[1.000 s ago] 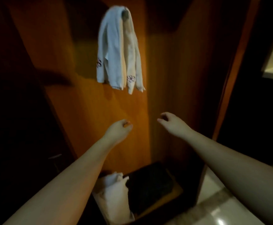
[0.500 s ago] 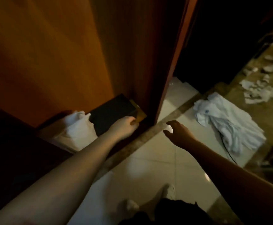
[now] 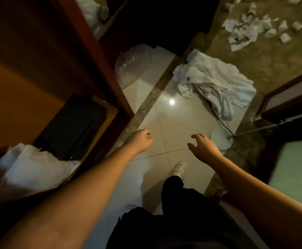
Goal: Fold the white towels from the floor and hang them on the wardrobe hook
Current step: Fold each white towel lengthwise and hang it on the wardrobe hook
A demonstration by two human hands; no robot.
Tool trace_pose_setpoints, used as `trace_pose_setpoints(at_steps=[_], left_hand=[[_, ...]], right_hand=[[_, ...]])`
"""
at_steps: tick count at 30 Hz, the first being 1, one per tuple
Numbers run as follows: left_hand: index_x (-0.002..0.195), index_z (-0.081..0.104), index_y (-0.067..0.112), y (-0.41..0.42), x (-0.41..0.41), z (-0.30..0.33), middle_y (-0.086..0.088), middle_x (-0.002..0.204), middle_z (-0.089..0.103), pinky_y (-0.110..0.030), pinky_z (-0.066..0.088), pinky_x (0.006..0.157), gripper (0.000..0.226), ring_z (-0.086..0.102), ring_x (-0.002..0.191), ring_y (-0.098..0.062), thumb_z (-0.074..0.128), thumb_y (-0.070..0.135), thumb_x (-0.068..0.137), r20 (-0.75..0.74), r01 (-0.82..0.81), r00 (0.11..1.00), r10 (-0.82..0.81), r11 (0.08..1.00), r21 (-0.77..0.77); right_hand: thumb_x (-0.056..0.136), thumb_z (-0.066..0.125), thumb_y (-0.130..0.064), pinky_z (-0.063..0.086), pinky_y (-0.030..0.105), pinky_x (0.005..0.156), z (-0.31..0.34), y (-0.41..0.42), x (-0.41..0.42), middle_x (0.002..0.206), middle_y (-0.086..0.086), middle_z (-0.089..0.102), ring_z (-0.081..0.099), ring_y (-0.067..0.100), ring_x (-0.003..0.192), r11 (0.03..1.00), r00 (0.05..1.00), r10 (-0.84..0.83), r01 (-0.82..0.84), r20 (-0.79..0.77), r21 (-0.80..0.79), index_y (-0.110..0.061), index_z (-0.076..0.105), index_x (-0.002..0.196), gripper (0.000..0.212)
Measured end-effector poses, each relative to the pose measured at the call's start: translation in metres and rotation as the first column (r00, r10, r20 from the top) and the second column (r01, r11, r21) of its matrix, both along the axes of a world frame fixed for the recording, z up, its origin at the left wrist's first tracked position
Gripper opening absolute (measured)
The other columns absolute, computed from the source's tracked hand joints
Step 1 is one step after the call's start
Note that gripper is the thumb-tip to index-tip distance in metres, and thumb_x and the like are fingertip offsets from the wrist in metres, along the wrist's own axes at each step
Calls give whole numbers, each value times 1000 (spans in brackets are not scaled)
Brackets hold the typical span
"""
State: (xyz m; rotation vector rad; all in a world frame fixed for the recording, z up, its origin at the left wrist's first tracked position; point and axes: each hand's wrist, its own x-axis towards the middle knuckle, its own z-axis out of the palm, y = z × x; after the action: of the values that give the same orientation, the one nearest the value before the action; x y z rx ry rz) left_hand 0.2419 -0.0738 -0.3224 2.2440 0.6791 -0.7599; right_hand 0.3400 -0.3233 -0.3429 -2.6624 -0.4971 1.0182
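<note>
Your left hand [image 3: 139, 141] and right hand [image 3: 203, 145] hang loose and hold nothing. The white towels [image 3: 216, 85] lie crumpled on the floor [image 3: 171, 126], well beyond them.

Floor: one heap of white towels [image 3: 216, 83], number in it not countable. One clear plastic bag [image 3: 132, 66]. One round white base [image 3: 220, 140] with one black cord [image 3: 225, 125]. Scattered paper scraps [image 3: 254, 24], a dozen or more. One white shoe [image 3: 180, 170] visible. Two hands: left [image 3: 140, 141], right [image 3: 203, 146]. One white bag [image 3: 29, 169] in wardrobe.
</note>
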Motion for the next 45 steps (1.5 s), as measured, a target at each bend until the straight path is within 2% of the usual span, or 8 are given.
trace_pose_setpoints(at_steps=[8,15,18,23,32,40,43,45], left_hand=[[143,51,10,-39,148,-32,-9,152,46,-41,42,109,47,48,134,-28,50,34,103,-50,29,998,-30,999,-13],[141,53,11,-51,299,-75,-10,149,49,-43,43,107,47,51,131,-29,53,34,101,-42,158,987,-158,987,0],[139,55,14,-53,368,-95,-8,145,54,-40,49,96,45,57,122,-30,51,35,100,-64,221,973,-221,975,-6],[145,49,14,-46,482,-130,-7,151,48,-37,40,106,49,49,134,-28,51,34,101,-81,321,942,-327,944,-75],[137,58,13,-34,640,-231,-12,140,57,-36,47,100,43,56,124,-31,53,35,100,-189,509,836,-516,856,-86],[127,65,17,-111,720,-366,-5,132,64,-30,44,88,34,60,119,-27,55,32,98,-146,590,781,-607,794,-143],[125,65,14,-147,739,-410,-8,129,62,-33,44,89,31,59,117,-29,55,28,99,-88,617,769,-634,771,-160],[128,63,12,-168,751,-437,-12,127,59,-37,46,93,32,57,116,-32,54,24,100,-26,690,715,-699,711,-135]], right_hand=[[100,54,-41,41,42,106,-18,-67,145,152,9,46,48,32,134,983,988,-154,150,-29,-103,-14,47,147,55],[98,53,-39,39,44,110,-47,-81,254,153,10,44,46,32,136,941,949,-312,302,-45,-153,-14,44,150,57],[97,54,-39,41,44,107,-63,-80,299,152,10,45,47,33,135,922,930,-361,345,-66,-177,-16,44,149,58],[98,54,-37,46,45,105,-106,-77,382,148,12,48,52,34,129,851,859,-496,453,-124,-265,-16,47,146,53],[98,58,-29,43,34,85,-214,-62,513,127,20,63,60,33,108,686,616,-725,686,-310,-241,-4,58,131,41],[98,63,-37,42,37,104,-356,-98,567,133,16,62,56,33,123,522,397,-829,803,-394,-288,-6,59,134,48],[96,66,-37,47,45,101,-405,-113,578,123,21,65,60,36,115,395,259,-872,873,-414,-286,0,64,124,46],[97,66,-38,52,46,98,-432,-119,581,119,19,66,61,34,111,242,92,-891,925,-445,-292,0,64,123,46]])
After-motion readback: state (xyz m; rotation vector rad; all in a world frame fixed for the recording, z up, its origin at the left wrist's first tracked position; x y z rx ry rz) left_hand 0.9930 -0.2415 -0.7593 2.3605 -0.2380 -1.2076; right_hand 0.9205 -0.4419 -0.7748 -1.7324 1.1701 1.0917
